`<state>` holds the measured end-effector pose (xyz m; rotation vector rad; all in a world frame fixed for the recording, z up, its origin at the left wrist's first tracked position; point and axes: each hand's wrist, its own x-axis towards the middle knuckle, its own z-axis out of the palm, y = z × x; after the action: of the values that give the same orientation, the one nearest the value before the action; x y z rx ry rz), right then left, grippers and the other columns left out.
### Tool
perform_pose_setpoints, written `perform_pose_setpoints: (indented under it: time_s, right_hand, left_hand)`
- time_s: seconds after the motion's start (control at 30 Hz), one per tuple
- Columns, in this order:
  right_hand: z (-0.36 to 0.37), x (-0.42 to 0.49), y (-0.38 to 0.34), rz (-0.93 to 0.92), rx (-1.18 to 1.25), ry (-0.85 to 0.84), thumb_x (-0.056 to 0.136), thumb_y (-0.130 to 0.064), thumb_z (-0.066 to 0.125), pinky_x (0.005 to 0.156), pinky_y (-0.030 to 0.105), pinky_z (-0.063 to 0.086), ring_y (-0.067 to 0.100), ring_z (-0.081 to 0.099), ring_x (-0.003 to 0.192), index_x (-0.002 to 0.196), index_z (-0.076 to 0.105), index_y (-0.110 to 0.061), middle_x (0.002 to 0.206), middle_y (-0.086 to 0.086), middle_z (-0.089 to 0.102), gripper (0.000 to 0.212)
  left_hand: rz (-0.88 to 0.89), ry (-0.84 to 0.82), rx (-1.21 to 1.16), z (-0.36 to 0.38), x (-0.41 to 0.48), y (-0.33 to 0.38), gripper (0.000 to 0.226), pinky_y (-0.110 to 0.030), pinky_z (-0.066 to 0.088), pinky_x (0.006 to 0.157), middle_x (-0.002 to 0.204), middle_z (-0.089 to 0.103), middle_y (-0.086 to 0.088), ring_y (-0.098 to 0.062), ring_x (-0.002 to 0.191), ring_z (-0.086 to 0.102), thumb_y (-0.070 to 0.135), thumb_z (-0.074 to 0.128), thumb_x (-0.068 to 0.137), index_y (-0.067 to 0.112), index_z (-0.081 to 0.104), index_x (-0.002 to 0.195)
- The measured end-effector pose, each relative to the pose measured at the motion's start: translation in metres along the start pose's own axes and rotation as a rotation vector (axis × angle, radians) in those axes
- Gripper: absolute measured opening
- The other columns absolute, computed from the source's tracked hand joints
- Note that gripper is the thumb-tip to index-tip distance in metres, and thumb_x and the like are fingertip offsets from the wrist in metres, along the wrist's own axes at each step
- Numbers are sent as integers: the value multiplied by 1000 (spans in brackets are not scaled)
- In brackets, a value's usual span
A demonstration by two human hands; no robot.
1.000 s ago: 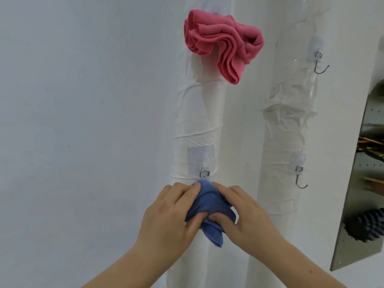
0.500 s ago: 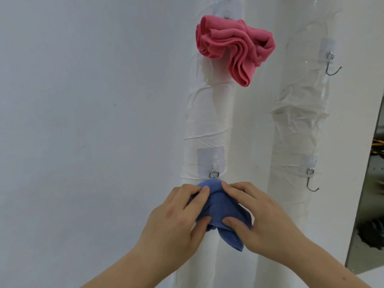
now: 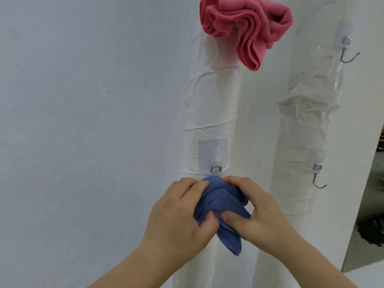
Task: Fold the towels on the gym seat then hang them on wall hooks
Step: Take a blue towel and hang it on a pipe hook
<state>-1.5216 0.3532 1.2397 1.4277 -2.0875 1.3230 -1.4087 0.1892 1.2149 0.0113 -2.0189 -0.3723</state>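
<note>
Blue bunched cloth towel just below the small metal hook clip on the white wrapped pipe; I see left hand and right hand, both grips clamped on it.

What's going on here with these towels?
A person is hanging towels on hooks on two white wrapped pillars. The left hand and right hand both grip a bunched blue towel just under a small metal hook on the left pillar; whether it has caught is hidden. A pink towel hangs higher on that pillar. On the right pillar, the upper hook and lower hook are bare.
</note>
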Motion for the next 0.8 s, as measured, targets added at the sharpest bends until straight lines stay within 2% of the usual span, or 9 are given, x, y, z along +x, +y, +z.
perform_pose_setpoints:
  time_s: [0.07,0.2,0.27,0.37,0.5,0.8]
  right_hand:
    - [-6,3,-4,82,65,-59,64,-25,75,83,9,48,0,64,105,118,63,-43,114,-19,70,58]
    - [-15,6,-16,150,62,-143,71,-18,79,75,23,59,-1,67,99,119,64,-42,111,-15,72,56]
    - [-18,7,-17,137,-42,-157,77,-19,80,82,19,54,-4,63,105,125,59,-45,117,-18,66,59]
    - [-26,7,-24,37,-251,-205,79,-35,74,94,20,47,-4,55,114,138,49,-48,123,-26,54,65]
    - [-38,11,-35,-14,-355,-245,79,-48,67,99,23,43,0,49,118,145,46,-42,127,-25,51,70]
    - [-48,11,-50,-20,-377,-146,90,-38,71,105,31,47,1,54,120,139,55,-39,127,-22,56,52]
  left_hand:
    - [-42,-27,-36,-5,3,1,48,-21,54,78,110,62,22,-1,96,61,42,68,74,31,68,121]
    - [-70,-105,-104,-16,5,4,53,-19,51,91,119,58,27,1,109,58,46,65,79,35,63,131]
    - [-35,-172,-83,-21,7,5,53,-20,50,93,121,53,27,1,111,55,47,61,82,38,57,135]
    - [24,-225,-27,-34,13,12,51,-22,50,92,121,48,26,1,110,52,48,58,86,42,51,136]
    - [54,-209,35,-48,25,15,52,-27,48,98,126,50,21,-4,116,49,52,57,91,33,51,138]
    - [69,-197,20,-65,24,21,46,-25,48,97,128,50,22,-2,118,49,42,61,92,30,54,136]
